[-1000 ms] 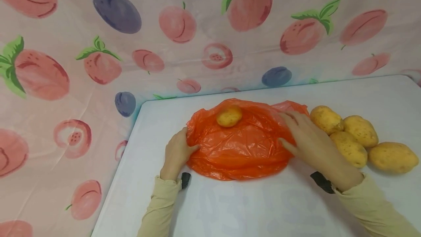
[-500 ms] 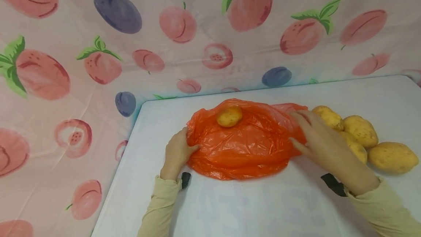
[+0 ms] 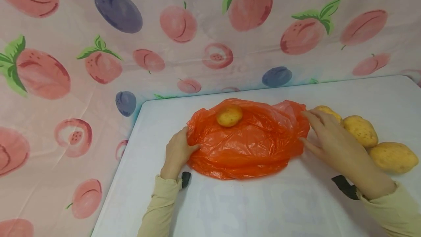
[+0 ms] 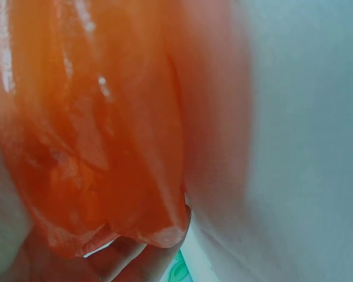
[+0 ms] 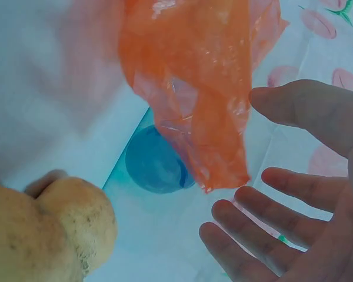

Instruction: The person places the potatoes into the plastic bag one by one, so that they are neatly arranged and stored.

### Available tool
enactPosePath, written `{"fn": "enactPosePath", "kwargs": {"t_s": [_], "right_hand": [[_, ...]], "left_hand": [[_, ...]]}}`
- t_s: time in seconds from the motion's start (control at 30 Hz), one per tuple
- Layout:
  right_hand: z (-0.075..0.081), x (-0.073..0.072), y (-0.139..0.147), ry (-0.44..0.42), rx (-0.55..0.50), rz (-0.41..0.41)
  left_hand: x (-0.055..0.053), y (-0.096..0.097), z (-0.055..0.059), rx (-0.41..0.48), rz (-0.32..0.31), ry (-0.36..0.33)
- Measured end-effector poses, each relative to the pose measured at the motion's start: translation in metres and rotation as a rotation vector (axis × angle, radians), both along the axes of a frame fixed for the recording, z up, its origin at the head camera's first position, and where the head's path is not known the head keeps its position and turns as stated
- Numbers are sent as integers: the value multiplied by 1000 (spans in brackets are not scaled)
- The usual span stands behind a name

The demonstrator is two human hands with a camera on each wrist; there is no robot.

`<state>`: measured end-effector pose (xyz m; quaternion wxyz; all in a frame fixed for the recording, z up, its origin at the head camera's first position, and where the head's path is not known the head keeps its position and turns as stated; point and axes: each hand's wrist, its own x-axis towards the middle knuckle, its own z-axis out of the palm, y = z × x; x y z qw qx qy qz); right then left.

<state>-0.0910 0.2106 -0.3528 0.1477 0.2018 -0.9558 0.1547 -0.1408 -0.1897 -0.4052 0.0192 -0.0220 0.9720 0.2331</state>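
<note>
A crumpled orange-red plastic bag (image 3: 243, 143) lies spread across the white table. One yellow potato (image 3: 229, 116) rests against its film near the back left. My left hand (image 3: 177, 153) grips the bag's left edge, thumb on the near side. In the left wrist view the fingers (image 4: 132, 258) show behind the bag's film (image 4: 94, 147). At the bag's right end my right hand (image 3: 332, 140) is held with fingers spread and nothing in them. The right wrist view has its thumb (image 5: 300, 106) right at the film's edge and the other fingers apart below.
Several potatoes (image 3: 360, 131) lie to the right, partly hidden behind the right hand. The white table (image 3: 256, 207) ends at the back against a fruit-printed cloth (image 3: 204, 21), which also hangs on the left.
My right hand has moved to the right, from over the bag's right part to its right end, and now covers more of the potatoes. The left hand has stayed in place.
</note>
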Motion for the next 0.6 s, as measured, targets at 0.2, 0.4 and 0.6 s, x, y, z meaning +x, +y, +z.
{"fn": "enactPosePath", "kwargs": {"t_s": [0.2, 0.4, 0.6], "right_hand": [[-3, 2, 8, 48, -24, 7], [-8, 2, 16, 39, -34, -16], [-12, 3, 23, -25, 2, -96]], "left_hand": [[0, 0, 0, 0, 0, -2], [0, 0, 0, -2, -1, -1], [0, 0, 0, -10, -6, 2]]}}
